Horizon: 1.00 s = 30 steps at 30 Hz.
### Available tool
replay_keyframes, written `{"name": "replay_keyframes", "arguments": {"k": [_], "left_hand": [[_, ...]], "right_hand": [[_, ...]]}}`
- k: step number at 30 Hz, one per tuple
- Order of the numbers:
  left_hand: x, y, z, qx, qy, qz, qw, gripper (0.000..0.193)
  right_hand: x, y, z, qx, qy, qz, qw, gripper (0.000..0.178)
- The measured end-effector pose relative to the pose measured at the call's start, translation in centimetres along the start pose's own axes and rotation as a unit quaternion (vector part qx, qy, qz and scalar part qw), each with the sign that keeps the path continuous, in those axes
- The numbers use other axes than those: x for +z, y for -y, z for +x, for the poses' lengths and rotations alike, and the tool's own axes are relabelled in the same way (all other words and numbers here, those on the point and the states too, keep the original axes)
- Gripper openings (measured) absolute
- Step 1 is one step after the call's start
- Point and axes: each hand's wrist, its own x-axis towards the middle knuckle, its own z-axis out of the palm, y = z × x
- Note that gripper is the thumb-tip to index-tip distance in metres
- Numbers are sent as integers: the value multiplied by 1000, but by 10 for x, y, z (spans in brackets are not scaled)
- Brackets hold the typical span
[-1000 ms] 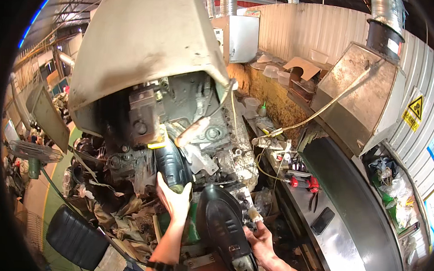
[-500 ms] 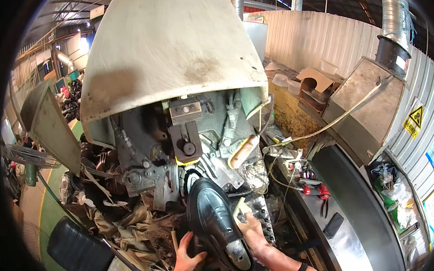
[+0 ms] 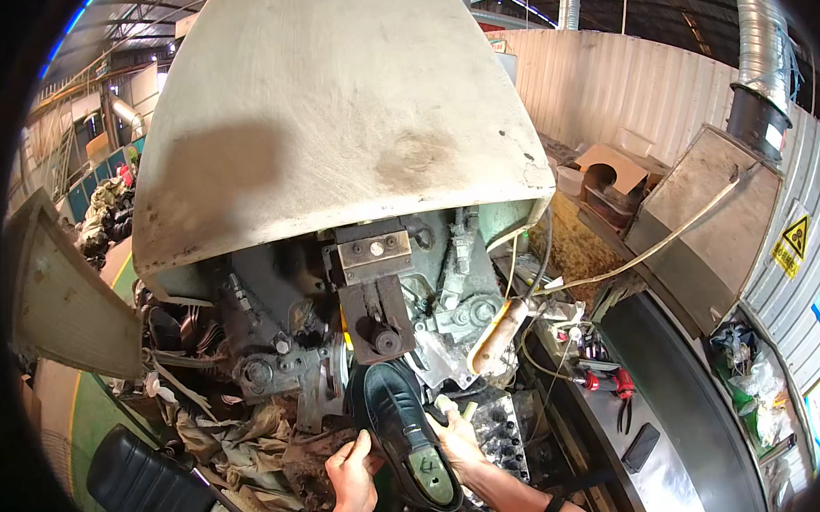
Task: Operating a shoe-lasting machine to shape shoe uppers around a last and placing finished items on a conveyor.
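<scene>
Shoe (image 3: 403, 423), black, sole up, lower centre of frame, toe under the machine head (image 3: 376, 291): left hand (image 3: 354, 471) fingers grip its left edge, right hand (image 3: 456, 436) fingers clasp its right side.

A shoe (image 3: 401, 422) sits sole-up between two hands, the left hand (image 3: 354, 471) on its left edge, the right hand (image 3: 456, 436) on its right, directly below the machine head (image 3: 375, 296). A hood (image 3: 334, 113) overhangs above; pliers (image 3: 607, 382) lie on the bench (image 3: 686, 474) to the right.
</scene>
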Motion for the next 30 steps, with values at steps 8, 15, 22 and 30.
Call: {"name": "replay_keyframes", "arguments": {"k": [8, 15, 22, 30], "left_hand": [[8, 17, 5, 2, -62, -51, 997, 17], [26, 44, 16, 22, -93, -165, 982, 22], [27, 59, 27, 66, -119, -132, 982, 26], [25, 59, 25, 54, -108, -135, 983, 26]], "right_hand": [[-15, -6, 15, 22, 15, 31, 999, 85], [-31, -25, 32, -28, 70, 45, 996, 74], [-32, -36, 37, -60, 49, 36, 996, 66], [-24, -29, 31, -72, 33, 55, 995, 57]]}}
